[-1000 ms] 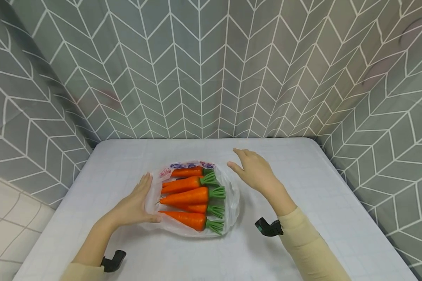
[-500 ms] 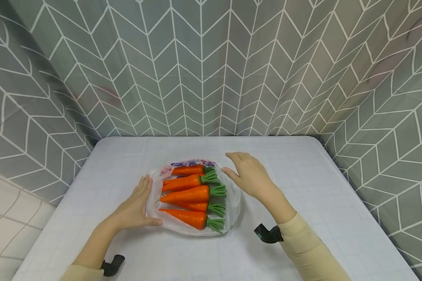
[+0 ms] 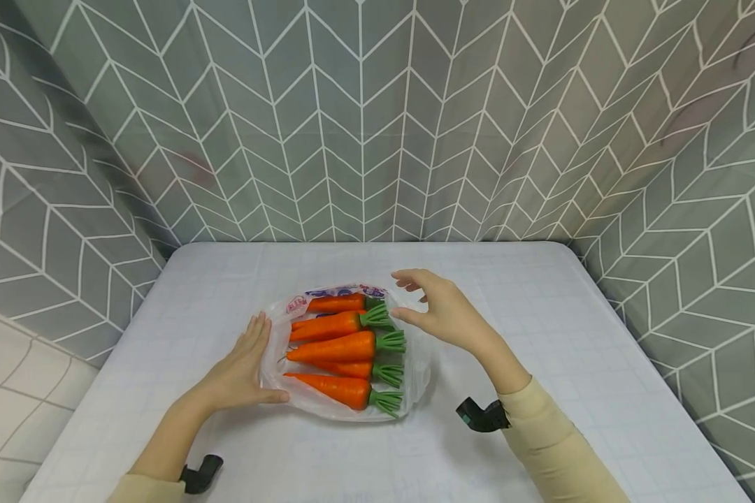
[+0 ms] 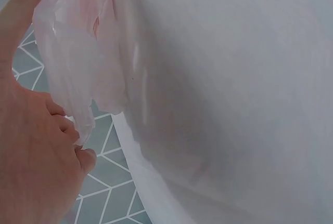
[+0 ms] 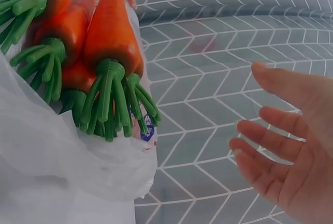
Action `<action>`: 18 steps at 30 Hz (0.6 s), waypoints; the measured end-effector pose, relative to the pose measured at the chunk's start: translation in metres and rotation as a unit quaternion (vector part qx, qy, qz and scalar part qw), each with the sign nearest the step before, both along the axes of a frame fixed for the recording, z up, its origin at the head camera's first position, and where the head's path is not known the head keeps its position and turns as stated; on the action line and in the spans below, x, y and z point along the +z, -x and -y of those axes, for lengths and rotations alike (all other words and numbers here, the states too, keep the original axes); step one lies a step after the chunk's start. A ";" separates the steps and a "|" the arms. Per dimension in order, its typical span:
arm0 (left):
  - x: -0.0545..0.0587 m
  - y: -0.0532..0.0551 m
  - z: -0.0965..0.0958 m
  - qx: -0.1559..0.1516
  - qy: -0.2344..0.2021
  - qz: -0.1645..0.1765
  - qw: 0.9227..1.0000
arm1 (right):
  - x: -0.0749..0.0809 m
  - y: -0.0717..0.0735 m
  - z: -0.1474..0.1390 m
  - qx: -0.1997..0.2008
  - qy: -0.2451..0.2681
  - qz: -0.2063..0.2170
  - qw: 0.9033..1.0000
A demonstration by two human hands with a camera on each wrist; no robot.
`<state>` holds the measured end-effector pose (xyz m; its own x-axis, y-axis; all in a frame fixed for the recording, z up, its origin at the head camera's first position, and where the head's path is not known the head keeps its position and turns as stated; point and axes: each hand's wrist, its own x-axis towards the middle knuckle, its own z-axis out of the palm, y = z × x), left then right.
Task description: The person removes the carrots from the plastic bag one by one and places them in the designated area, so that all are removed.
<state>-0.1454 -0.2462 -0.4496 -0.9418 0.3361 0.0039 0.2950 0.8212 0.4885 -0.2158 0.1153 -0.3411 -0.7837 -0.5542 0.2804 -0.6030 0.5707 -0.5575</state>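
Several orange carrots (image 3: 331, 348) with green stem stubs lie side by side in a white, translucent plastic bag (image 3: 418, 381) on the table. The bag's mouth is rolled wide around them, with printed lettering at its far edge. My left hand (image 3: 242, 370) lies along the bag's left side, fingers extended and thumb at the near left edge. In the left wrist view, the crinkled bag film (image 4: 78, 52) overlaps the fingers. My right hand (image 3: 449, 312) hovers past the bag's far right edge, near the stems (image 5: 106, 99), fingers loosely bent, thumb apart, nothing held.
A white cloth covers the table (image 3: 509, 279). Grey curtains (image 3: 377, 126) with white chevron lines hang behind and at both sides. Black wrist-worn camera mounts (image 3: 203, 475) sit on both forearms. Pale tiles (image 3: 25, 391) show at the lower left.
My right hand has moved left toward the bag's far right edge, and its fingers have bent a little more. The left hand stays at the bag's left side; the carrots lie as before.
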 end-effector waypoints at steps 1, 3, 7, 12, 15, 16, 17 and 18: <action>0.000 0.000 0.000 0.000 0.001 0.000 1.000 | -0.001 0.001 0.000 0.008 0.013 0.003 1.000; -0.001 0.000 0.000 0.000 0.001 -0.001 1.000 | -0.001 0.003 0.000 0.019 0.033 0.006 0.999; 0.000 0.000 0.000 0.002 -0.001 0.003 1.000 | -0.003 0.005 0.000 0.035 0.066 0.005 0.997; 0.001 0.000 0.000 0.006 -0.005 0.009 1.000 | -0.005 0.008 -0.001 0.051 0.102 0.016 0.993; 0.001 -0.001 0.000 0.007 -0.004 0.010 1.000 | -0.007 0.010 -0.001 0.064 0.119 0.033 0.990; 0.001 -0.001 0.000 0.007 -0.003 0.009 1.000 | -0.007 0.010 -0.001 0.068 0.121 0.038 0.990; 0.001 -0.001 -0.001 0.007 -0.002 0.011 1.000 | -0.008 0.010 0.000 0.075 0.124 0.045 0.988; 0.001 -0.001 -0.001 0.008 -0.001 0.011 1.000 | -0.008 0.011 0.001 0.081 0.123 0.051 0.988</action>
